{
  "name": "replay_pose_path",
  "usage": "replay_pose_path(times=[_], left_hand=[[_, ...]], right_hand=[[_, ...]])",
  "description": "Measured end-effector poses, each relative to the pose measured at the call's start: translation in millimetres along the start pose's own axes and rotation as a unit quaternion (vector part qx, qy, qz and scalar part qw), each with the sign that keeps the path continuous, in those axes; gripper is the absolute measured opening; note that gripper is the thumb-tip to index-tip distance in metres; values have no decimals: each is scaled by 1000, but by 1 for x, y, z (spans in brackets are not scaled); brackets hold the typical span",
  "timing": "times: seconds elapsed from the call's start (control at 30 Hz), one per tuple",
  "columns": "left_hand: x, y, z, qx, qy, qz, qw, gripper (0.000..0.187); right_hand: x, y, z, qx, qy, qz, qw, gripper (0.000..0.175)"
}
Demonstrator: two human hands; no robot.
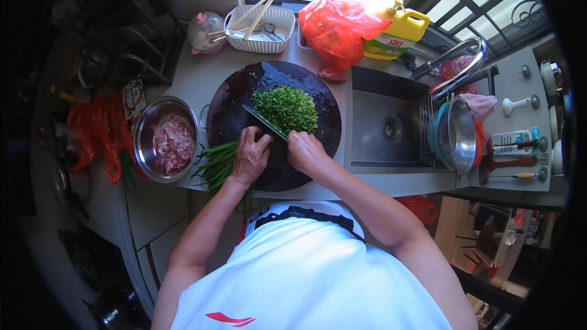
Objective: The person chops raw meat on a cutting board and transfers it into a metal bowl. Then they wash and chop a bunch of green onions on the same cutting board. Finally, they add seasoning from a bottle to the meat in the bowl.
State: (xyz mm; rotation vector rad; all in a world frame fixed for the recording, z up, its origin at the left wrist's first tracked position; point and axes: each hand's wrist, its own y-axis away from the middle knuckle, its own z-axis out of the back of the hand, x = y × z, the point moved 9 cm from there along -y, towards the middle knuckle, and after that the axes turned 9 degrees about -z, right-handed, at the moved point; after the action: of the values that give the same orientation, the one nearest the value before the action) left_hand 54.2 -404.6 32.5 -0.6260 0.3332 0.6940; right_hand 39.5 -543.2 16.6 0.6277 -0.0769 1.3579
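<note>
A round dark cutting board (229, 119) lies on the counter before me. My right hand (308, 153) is closed round the handle of a kitchen knife (262, 120), whose blade points up and to the left. Against the blade's near side, my left hand (251, 156) presses down a bunch of long green stalks, seemingly chives (219, 165), which hang over the board's lower left edge. Beyond the blade lies a heap of finely chopped greens (289, 109). To the left, a steel bowl (141, 156) holds raw minced meat (174, 144).
A steel sink (376, 123) with a curved faucet (477, 55) is at the right. Behind the board stand a white basket (261, 46) with chopsticks, a red plastic bag (339, 27) and a yellow detergent jug (403, 32). More red bags (107, 128) lie left of the bowl.
</note>
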Motion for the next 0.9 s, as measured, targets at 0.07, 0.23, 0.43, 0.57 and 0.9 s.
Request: replay_pose_path(times=[0.07,0.23,0.43,0.57,0.9], left_hand=[[0,1,-1,-1,-3,-5,1000,31],[-3,-1,2,0,-6,-22,1000,32],[-8,2,12,-53,37,-14,998,33],[-7,3,2,-21,12,-46,999,25],[0,1,1,-4,8,-26,1000,16]], right_hand=[[4,-15,2,-18,-4,21,1000,9],[-3,-5,33,-31,1,45,999,10],[-13,58,50,21,21,-28,999,16],[-24,59,22,60,14,-69,996,20],[16,-3,2,7,-18,-8,1000,10]])
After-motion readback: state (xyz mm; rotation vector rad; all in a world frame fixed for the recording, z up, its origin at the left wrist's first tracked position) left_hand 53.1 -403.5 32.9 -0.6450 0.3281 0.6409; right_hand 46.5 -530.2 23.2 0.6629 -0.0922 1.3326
